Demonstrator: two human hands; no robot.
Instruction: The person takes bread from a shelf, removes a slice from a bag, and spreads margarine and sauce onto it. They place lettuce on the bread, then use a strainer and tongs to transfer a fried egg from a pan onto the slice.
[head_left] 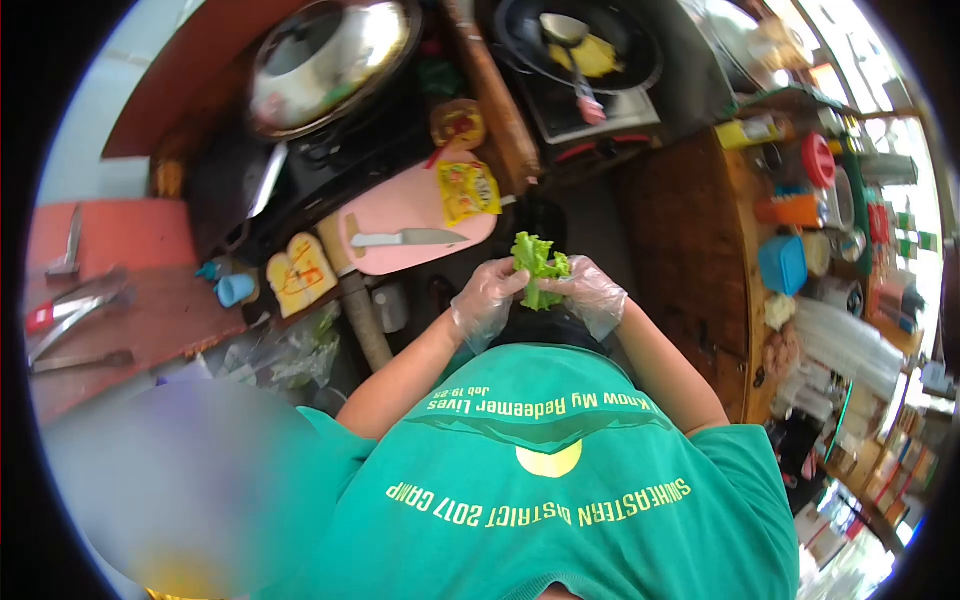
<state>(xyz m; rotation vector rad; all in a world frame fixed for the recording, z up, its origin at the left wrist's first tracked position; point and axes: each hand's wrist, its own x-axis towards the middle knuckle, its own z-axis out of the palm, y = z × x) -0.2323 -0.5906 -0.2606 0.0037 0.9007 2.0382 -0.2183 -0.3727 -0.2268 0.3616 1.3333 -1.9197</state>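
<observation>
A curly green lettuce leaf (540, 268) is held up in front of my chest, between both hands. My left hand (487, 297), in a clear plastic glove, pinches its left edge. On the other side, my right hand (590, 295), gloved the same way, grips the leaf's right edge with closed fingers. Beyond my left hand lies a pink cutting board (390, 215) bearing a knife (410, 238) and a yellow packet (468, 192). Left of the board sits a slice of bread (300, 275) streaked with orange-red sauce.
A wok (630, 75) with a ladle (566, 35) and yellow food (592, 57) is on a stove at the top. A large metal lid or pan (335, 65) sits upper left. Tongs (75, 310) and a blue cup (235, 290) lie left. Containers crowd the wooden counter (735, 250) at right.
</observation>
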